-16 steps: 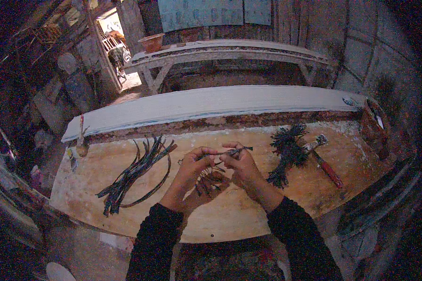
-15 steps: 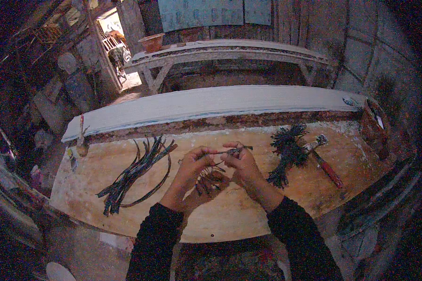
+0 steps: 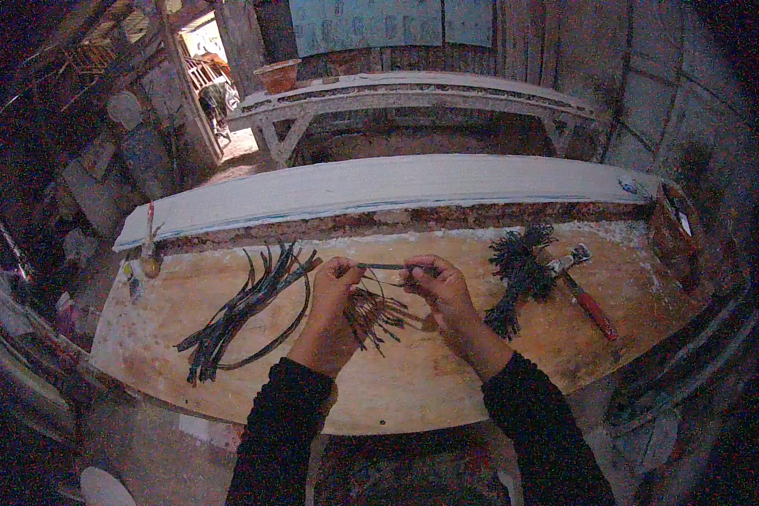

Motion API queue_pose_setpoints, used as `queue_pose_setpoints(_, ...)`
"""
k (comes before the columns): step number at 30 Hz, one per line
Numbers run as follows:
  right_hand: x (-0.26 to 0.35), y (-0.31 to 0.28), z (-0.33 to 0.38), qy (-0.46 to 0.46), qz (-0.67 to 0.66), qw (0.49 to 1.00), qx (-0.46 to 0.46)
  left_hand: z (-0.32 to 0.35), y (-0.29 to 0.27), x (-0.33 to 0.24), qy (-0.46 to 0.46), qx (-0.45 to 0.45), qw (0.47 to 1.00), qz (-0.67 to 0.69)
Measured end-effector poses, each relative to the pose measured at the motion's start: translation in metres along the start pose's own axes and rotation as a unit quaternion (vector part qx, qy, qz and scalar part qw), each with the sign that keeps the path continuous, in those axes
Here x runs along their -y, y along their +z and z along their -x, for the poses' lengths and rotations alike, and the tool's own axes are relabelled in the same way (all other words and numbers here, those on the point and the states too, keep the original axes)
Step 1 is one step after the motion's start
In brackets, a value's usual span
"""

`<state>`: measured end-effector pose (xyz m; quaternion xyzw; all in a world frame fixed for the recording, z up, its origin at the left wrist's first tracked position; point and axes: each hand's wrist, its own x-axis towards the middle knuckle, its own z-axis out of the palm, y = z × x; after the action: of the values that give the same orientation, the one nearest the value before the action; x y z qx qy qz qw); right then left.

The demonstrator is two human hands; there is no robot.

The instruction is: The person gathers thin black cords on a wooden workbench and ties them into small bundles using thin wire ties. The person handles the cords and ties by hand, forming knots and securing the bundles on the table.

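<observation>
Between my two hands a thin dark strip (image 3: 383, 266) is pulled taut, roughly level, above the wooden board. My left hand (image 3: 327, 308) pinches one end between thumb and fingers. At the other end, my right hand (image 3: 444, 291) is closed on it, with its fingers curled. From beside my left palm a bunch of thin dark strands (image 3: 373, 314) fans out; how it is held is hidden. Left of my hands lies a loose bundle of long dark strips (image 3: 243, 316). Toward the right rests a heap of short, dark, frayed-looking pieces (image 3: 521, 271).
A tool with a red handle (image 3: 594, 312) and whitish head lies beside the heap on the wooden board (image 3: 413, 396). Behind runs a long white slab (image 3: 396, 181). A brown container (image 3: 676, 223) stands far right, and a small brush-like object (image 3: 150, 253) far left. Another bench (image 3: 422, 88) stands beyond.
My fingers have moved apart along the strip, which now shows straight between them. My left hand's lower fingers no longer show over the strands, which spread out more visibly.
</observation>
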<state>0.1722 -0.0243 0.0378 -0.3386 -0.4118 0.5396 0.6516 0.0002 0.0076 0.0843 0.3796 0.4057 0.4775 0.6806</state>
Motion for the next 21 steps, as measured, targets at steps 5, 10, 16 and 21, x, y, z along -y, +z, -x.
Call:
queue_pose_setpoints(5,0.009,0.008,0.008,0.000,0.011,1.000,0.006,0.008,0.001,-0.004,-0.019,0.045,0.998,0.046)
queue_pose_setpoints(10,0.017,0.005,0.010,0.057,0.108,0.990,0.074,-0.006,-0.005,0.006,0.012,0.031,0.999,-0.034)
queue_pose_setpoints(16,0.040,0.035,0.020,0.119,0.136,0.983,0.037,-0.057,-0.047,0.043,0.087,0.092,0.974,-0.187)
queue_pose_setpoints(21,0.007,0.010,0.007,-0.041,0.249,0.965,-0.065,-0.036,-0.024,0.036,0.123,0.186,0.941,-0.256)
